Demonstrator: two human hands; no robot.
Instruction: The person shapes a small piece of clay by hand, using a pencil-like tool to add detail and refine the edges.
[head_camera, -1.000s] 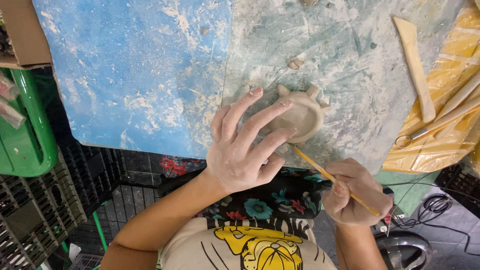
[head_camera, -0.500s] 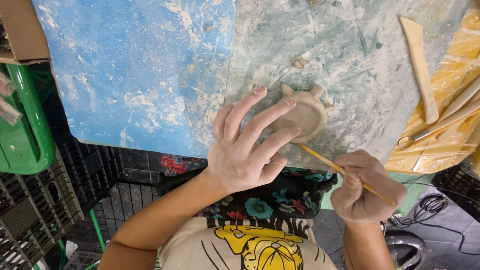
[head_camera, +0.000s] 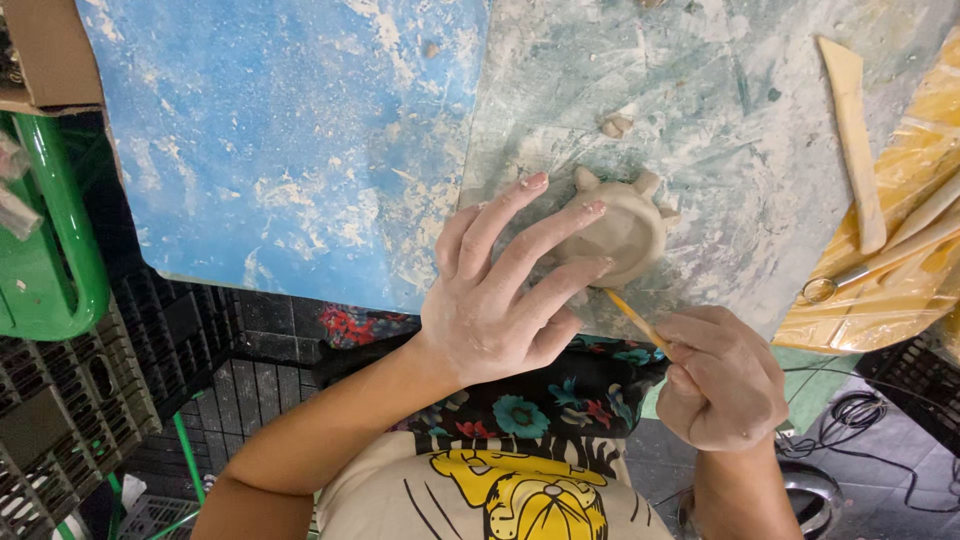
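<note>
A small pale clay bowl with little bumps on its rim sits on the dusty table near its front edge. My left hand lies over the bowl's left side, fingers spread and steadying it. My right hand is closed around a thin yellow-orange stick tool, whose tip touches the bowl's lower edge, just under my left fingertips.
A blue, clay-smeared board covers the table's left half. A flat wooden modelling tool and other tools lie at the right on a yellow plastic sheet. A clay scrap lies behind the bowl. Green frame and black crates stand left.
My right hand has shifted slightly right and down with the stick, whose tip stays at the bowl's lower edge. My left hand stays on the bowl.
</note>
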